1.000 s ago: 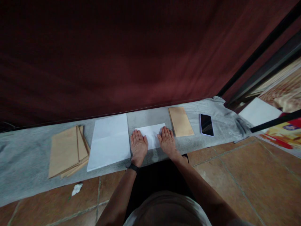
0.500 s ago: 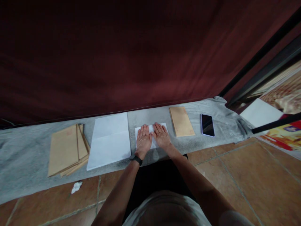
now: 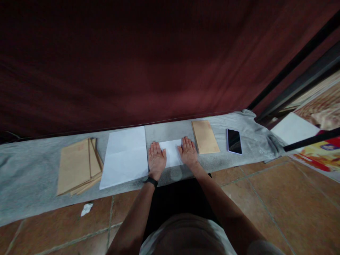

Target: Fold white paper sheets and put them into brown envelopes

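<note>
Just below frame centre, I hold left hand [image 3: 157,158] and right hand [image 3: 188,153] flat, palm-down, apart, on opposite ends of the white sheet [image 3: 173,153], forearms [image 3: 134,219] converging upward.

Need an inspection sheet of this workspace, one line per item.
Surface: grey cloth, wrinkled at the right end.
Work items: small white paper between and partly under the hands; large white paper, creased, to its left; fanned brown envelopes far left; brown stack right.
Clutter: phone far right; white scrap on floor.
Hands: left hand and right hand flat, fingers extended.
Cables: nothing identifiable seen.
Surroundings: dark red fabric behind, tiled floor in front.
</note>
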Demonstrator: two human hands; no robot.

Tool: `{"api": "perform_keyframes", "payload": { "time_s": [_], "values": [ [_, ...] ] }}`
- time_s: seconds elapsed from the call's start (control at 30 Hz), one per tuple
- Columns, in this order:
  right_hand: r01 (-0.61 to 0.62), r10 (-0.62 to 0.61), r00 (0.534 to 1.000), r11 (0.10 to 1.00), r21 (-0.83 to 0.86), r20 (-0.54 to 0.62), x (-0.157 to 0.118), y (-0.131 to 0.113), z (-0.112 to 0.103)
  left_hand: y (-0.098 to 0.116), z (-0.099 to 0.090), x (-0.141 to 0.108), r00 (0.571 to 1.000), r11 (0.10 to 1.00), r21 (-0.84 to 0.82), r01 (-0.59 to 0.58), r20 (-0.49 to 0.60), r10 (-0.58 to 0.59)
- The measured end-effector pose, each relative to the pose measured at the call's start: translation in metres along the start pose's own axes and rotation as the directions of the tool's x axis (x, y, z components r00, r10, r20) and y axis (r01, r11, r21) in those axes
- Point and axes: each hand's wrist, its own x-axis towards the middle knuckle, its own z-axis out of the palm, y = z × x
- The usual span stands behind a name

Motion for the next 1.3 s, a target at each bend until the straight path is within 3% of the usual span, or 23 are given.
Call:
{"api": "perform_keyframes", "payload": {
  "time_s": [0.13,0.2,0.37,0.5,0.6,0.7,0.87,1.0,1.3],
  "values": [
    [-0.014,0.014,1.0,1.0,-0.011,0.004,0.0,-0.001,0.001,0.005,-0.006,-0.005,0.999,1.0,0.003,0.026,-0.037,-0.026],
    [-0.006,0.006,1.0,1.0,0.006,-0.025,-0.001,-0.001,0.002,0.011,-0.01,-0.014,0.999,1.0,0.005,-0.016,-0.028,0.016],
    [-0.001,0.002,0.999,1.0,0.026,-0.047,-0.001,0.0,0.004,0.029,-0.015,-0.047,0.964,0.972,-0.032,-0.232,0.122,0.234],
    [-0.014,0.015,1.0,1.0,-0.011,0.017,0.003,-0.001,-0.003,0.033,-0.016,-0.056,0.945,0.962,-0.024,-0.271,0.182,0.27],
    [-0.009,0.009,1.0,1.0,0.0,-0.015,0.001,-0.007,-0.012,0.032,-0.017,-0.054,0.942,0.962,-0.012,-0.271,0.203,0.268],
    [0.084,-0.083,0.996,0.996,0.04,-0.021,-0.019,-0.022,-0.02,0.032,-0.02,-0.058,0.933,0.956,-0.016,-0.294,0.213,0.291],
    [0.237,-0.245,0.967,0.966,0.099,0.075,-0.074,-0.041,-0.027,0.033,-0.027,-0.077,0.891,0.92,-0.034,-0.39,0.24,0.386],
    [0.229,-0.231,0.972,0.972,0.048,0.039,-0.096,-0.028,-0.032,0.026,-0.034,-0.085,0.914,0.937,-0.011,-0.349,0.218,0.342],
    [0.129,-0.129,0.992,0.991,-0.048,0.002,-0.106,0.012,-0.041,0.006,-0.04,-0.096,0.964,0.975,0.008,-0.222,0.153,0.219]
  ]
}}
